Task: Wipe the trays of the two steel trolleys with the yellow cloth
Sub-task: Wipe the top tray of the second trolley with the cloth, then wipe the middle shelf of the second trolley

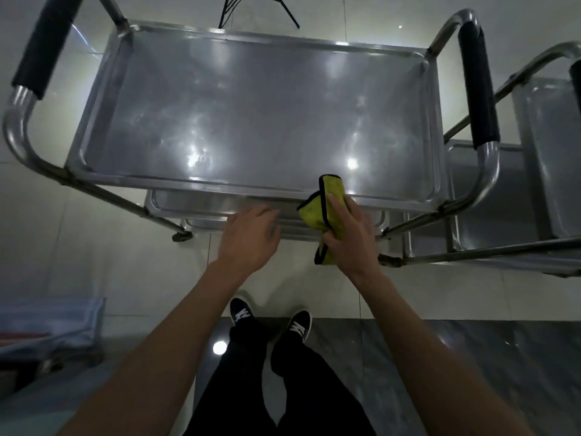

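The right hand [349, 237] gripped the cloth [320, 212]; the left hand [251, 234] hung relaxed. Spreading the cloth flat on the tray [251, 105] would have served best.

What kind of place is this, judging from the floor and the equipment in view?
Probably an indoor service or utility area, perhaps in a clinic or a kitchen; I cannot tell which. It has a glossy tiled floor and two steel trolleys with trays. The right hand holds a yellow cloth.
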